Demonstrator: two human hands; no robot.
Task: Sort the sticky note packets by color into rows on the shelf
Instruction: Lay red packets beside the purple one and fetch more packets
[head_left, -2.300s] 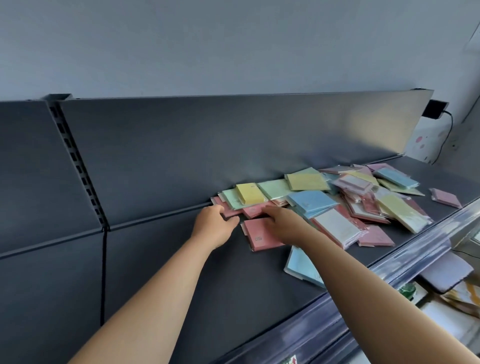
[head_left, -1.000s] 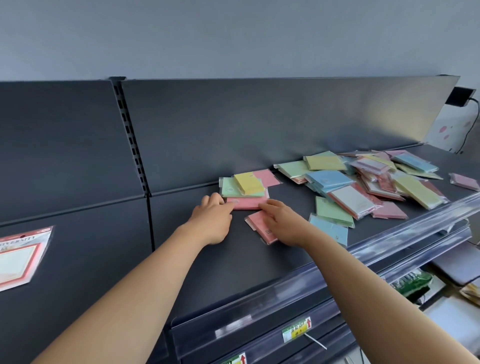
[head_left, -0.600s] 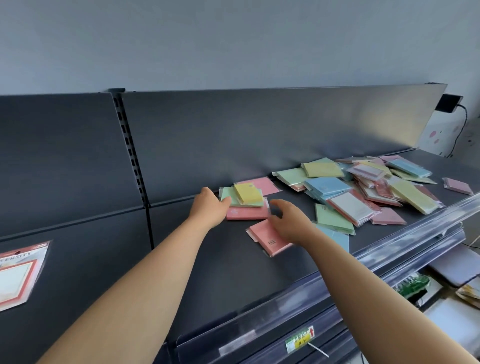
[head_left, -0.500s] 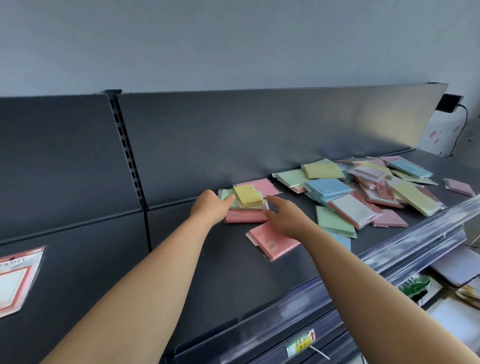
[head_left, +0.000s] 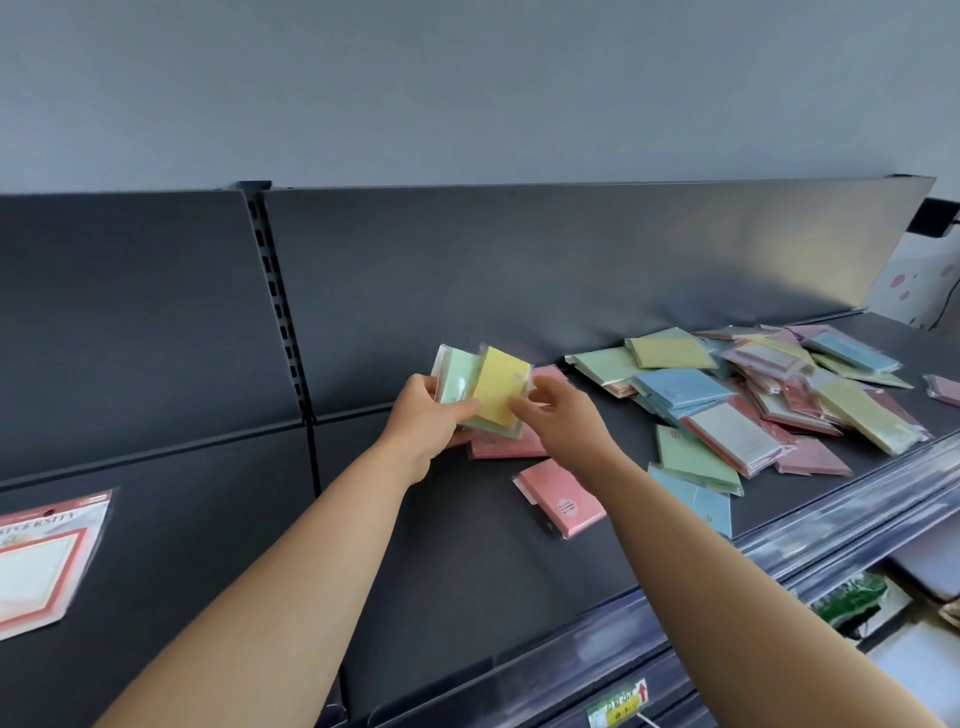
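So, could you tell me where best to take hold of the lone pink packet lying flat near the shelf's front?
Probably pinch the pink packet by its lower-left edge, coming from the front left. It lies flat and thin on the shelf, nothing overlaps it, and that side is bare; the right forearm flanks the other.

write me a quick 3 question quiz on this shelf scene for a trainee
1. Which packets does the left hand hold up off the shelf? A) green packet and yellow packet B) two blue C) one pink
2. True or false: most packets lie in a mixed pile on the right, not in rows.
3. Fill in: the lone packet lying flat between the forearms is ____.
Key: 1 A; 2 true; 3 pink
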